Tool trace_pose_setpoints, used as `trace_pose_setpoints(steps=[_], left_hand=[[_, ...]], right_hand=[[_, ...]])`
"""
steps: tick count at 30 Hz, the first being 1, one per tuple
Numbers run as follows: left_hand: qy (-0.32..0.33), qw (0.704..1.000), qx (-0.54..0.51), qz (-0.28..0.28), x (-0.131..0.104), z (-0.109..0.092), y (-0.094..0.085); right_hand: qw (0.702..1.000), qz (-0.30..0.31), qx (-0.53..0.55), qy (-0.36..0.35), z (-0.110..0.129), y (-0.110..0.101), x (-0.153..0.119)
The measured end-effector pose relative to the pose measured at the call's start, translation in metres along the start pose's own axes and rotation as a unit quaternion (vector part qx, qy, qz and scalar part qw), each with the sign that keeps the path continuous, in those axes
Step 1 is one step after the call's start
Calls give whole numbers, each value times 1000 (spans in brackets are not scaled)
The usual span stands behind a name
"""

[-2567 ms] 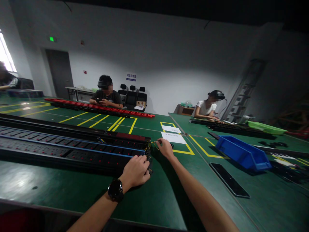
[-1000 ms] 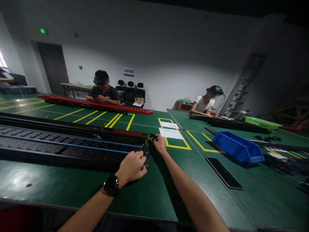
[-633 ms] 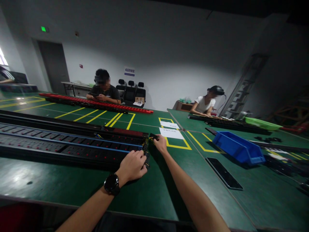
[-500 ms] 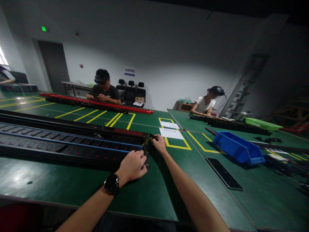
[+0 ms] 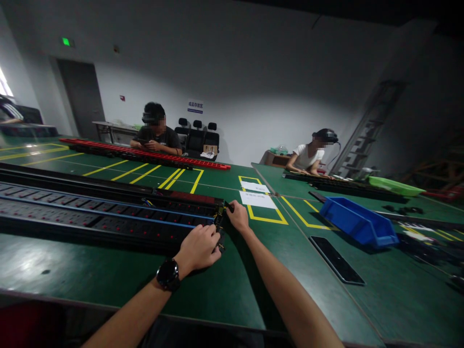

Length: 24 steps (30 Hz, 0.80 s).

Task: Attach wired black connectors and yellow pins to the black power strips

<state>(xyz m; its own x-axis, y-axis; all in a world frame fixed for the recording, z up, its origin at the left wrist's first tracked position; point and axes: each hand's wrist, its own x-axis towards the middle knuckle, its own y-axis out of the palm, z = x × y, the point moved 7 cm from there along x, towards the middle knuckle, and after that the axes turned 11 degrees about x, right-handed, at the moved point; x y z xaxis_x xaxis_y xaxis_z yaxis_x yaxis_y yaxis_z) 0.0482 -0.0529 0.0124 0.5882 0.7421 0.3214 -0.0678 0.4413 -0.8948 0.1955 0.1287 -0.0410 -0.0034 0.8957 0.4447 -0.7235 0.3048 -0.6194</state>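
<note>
A long black tray-like assembly (image 5: 123,220) with red dots and two blue strips stretches from the left edge to the middle of the table. My left hand (image 5: 199,245), with a black watch above it, has its fingers curled over the near corner of the assembly's right end piece (image 5: 219,220). Yellow and dark small parts, perhaps wires, show at that end piece. At its far corner my right hand (image 5: 238,216) is closed in a pinch beside the end. A small dark thing at those fingertips is too small to name.
A blue bin (image 5: 357,221) and a black phone (image 5: 337,260) lie to the right on the green table (image 5: 290,270). White paper sheets (image 5: 258,199) lie beyond my right hand. Across the table, two people sit near a red rail (image 5: 174,159) and black rails (image 5: 348,186).
My right hand has shifted very slightly at the far corner, and less of the dark thing at its fingertips shows. My left hand stays in place.
</note>
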Motion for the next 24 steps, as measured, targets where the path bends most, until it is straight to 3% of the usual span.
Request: trace_pose_setpoints(steps=[5, 17, 24], left_hand=[[-1, 1000, 1, 0, 0, 0, -1], [-3, 1000, -7, -1, 0, 1, 0], [-7, 1000, -8, -6, -1, 1, 0]], right_hand=[[999, 31, 9, 24, -11, 6, 0], [1000, 20, 17, -8, -6, 5, -6], [999, 17, 30, -20, -13, -17, -19]])
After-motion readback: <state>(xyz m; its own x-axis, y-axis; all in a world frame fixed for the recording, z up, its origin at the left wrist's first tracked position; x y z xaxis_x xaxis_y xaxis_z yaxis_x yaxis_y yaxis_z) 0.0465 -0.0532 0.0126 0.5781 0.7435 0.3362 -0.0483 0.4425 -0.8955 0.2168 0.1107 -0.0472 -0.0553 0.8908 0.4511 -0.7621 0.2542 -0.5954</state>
